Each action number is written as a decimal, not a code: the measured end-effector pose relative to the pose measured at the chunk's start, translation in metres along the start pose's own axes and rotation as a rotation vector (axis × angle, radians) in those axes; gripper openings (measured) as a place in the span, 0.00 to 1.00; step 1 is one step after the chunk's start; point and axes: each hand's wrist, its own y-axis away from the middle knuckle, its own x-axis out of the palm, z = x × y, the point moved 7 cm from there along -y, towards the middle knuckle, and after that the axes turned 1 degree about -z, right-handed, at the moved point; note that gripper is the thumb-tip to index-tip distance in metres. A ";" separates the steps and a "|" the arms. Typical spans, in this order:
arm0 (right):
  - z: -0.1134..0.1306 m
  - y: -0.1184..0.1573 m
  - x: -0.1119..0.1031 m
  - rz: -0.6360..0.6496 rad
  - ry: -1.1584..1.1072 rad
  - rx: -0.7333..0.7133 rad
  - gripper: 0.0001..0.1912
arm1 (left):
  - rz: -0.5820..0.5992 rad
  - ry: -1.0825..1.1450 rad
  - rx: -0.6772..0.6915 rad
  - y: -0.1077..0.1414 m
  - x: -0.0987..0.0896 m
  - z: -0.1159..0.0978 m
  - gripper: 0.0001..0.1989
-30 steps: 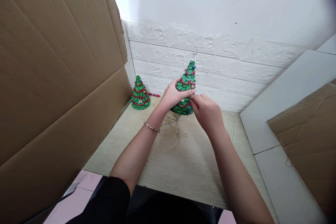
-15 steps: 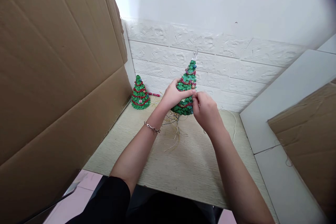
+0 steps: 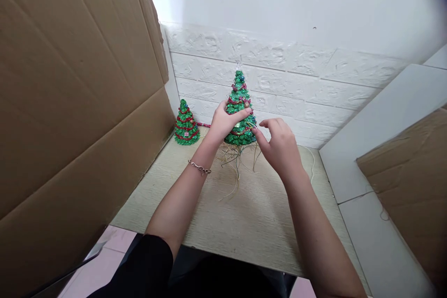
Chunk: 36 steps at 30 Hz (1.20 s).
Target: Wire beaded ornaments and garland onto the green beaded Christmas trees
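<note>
My left hand (image 3: pixel 223 122) is wrapped round a glittery green model Christmas tree (image 3: pixel 240 136), its thumb across the front. The tree stands nearly upright above the table, with a clear tip, red garland and small coloured ornaments. Loose thin wires (image 3: pixel 239 163) in yellowish, white and dark tones hang from beneath its base. To the tree's right is my right hand (image 3: pixel 279 143), with thumb and forefinger apart. A pale wire end (image 3: pixel 251 125) shows at the tree's front, close to that thumb; whether they touch, I cannot tell.
A smaller green tree with red garland (image 3: pixel 186 132) stands on the table (image 3: pixel 244 223) at the back left. A red stick-like item (image 3: pixel 203 125) lies behind it. Cardboard (image 3: pixel 84 102) walls off the left, more cardboard (image 3: pixel 408 177) leans at right, and a white brick-patterned wall (image 3: pixel 289 79) closes the back.
The held tree has moved left and turned from a rightward lean to nearly upright. My right thumb and forefinger, pinched at its side before, have come apart.
</note>
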 end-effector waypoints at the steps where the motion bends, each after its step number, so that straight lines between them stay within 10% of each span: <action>1: -0.001 0.000 0.001 0.022 0.006 0.015 0.07 | -0.011 -0.002 0.005 0.000 -0.001 0.000 0.27; 18: -0.017 -0.001 0.007 0.157 -0.296 0.311 0.07 | -0.018 -0.038 -0.001 -0.002 0.000 0.004 0.29; 26: -0.028 0.006 0.018 0.471 -0.323 0.438 0.13 | -0.017 -0.013 -0.013 -0.001 0.000 0.004 0.28; 36: -0.032 -0.002 0.009 0.372 -0.317 0.376 0.06 | -0.013 -0.021 -0.009 -0.002 0.000 0.006 0.28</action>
